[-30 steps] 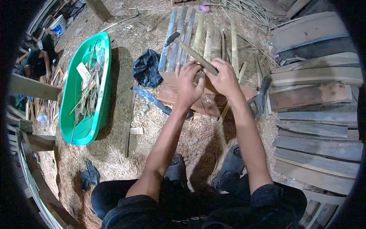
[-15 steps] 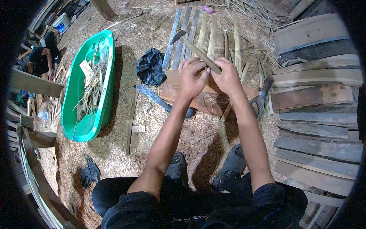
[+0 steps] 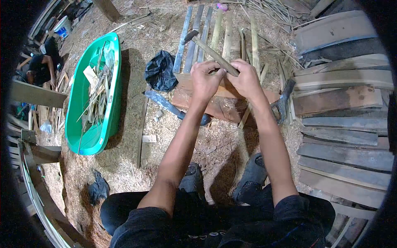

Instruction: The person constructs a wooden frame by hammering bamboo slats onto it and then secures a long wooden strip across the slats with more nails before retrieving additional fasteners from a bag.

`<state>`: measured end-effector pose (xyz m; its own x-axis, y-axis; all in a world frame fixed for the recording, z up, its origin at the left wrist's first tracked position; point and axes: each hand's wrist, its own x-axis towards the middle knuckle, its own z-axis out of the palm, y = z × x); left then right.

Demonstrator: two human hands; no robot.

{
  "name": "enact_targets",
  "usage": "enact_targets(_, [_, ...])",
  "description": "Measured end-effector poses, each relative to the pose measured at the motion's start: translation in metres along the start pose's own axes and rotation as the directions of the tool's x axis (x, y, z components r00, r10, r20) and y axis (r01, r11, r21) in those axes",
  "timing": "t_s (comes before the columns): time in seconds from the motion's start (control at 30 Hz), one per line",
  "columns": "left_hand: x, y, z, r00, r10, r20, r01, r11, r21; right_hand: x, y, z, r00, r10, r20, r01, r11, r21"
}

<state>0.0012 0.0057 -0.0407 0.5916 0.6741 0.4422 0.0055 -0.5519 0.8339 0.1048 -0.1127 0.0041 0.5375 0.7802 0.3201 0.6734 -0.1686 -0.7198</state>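
Centre frame: left hand (image 3: 205, 81) fingertips bunched, small item between them can't be told. Right hand (image 3: 245, 79) fingers wrap hammer (image 3: 215, 54) handle. Seemingly a fingertip-positioning step over wooden block (image 3: 185, 84); next move calls for steady grip. Slats (image 3: 228, 37) beyond, upper centre.

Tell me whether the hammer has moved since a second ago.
No, not noticeably: the hammer keeps its place against the slats on the floor, its head still showing over the two leftmost.

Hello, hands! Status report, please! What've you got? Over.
Right hand: gripping hammer near handle's end. Left hand: curled close beside, contents unclear. Hammer: aslant, head forward-left. Black plastic: on floor, apart from hammer.
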Motion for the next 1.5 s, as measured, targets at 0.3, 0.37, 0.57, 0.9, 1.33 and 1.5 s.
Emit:
enact_targets(0.3, [-0.008,0.004,0.001,0.999,0.028,-0.034,-0.027,0.999,0.032,-0.001,0.031,-0.009,0.996,-0.089,0.010,0.085,0.977,0.196])
enact_targets(0.37, [-0.009,0.005,0.003,0.997,0.053,-0.047,-0.050,0.997,0.055,-0.008,0.031,-0.011,0.993,-0.115,-0.040,0.121,0.972,0.200])
enact_targets(0.57, [-0.009,0.007,0.004,0.991,0.110,-0.071,-0.105,0.992,0.076,-0.037,-0.029,-0.044,0.948,0.309,0.075,-0.318,0.914,0.253])
enact_targets(0.9, [-0.007,0.005,0.003,0.989,0.147,-0.033,-0.143,0.985,0.102,-0.064,-0.103,-0.108,0.930,0.235,0.284,-0.226,0.972,-0.064])
enact_targets(1.33, [-0.007,0.003,0.004,0.989,0.143,-0.033,-0.139,0.985,0.098,-0.086,-0.097,-0.101,0.955,0.216,0.203,-0.211,0.976,-0.045])
enact_targets(1.5, [-0.008,0.003,0.004,0.986,0.162,-0.040,-0.157,0.981,0.113,-0.089,-0.091,-0.099,0.950,0.226,0.213,-0.216,0.974,-0.073])
